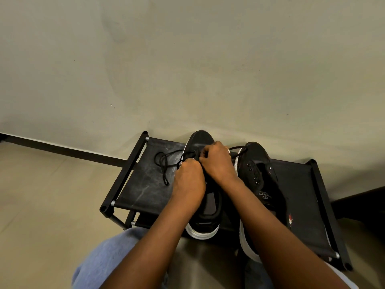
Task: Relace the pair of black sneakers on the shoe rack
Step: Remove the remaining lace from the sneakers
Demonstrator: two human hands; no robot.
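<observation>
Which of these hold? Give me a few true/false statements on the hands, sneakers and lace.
1. The left hand and right hand both work at the left sneaker. True.
2. The right sneaker is fully laced. False: its eyelets are empty.
3. A loose stretch of black lace lies on the shelf to the left of the sneakers. True.
4. Both sneakers stand on the floor. False: they sit on the top shelf of the shoe rack.
</observation>
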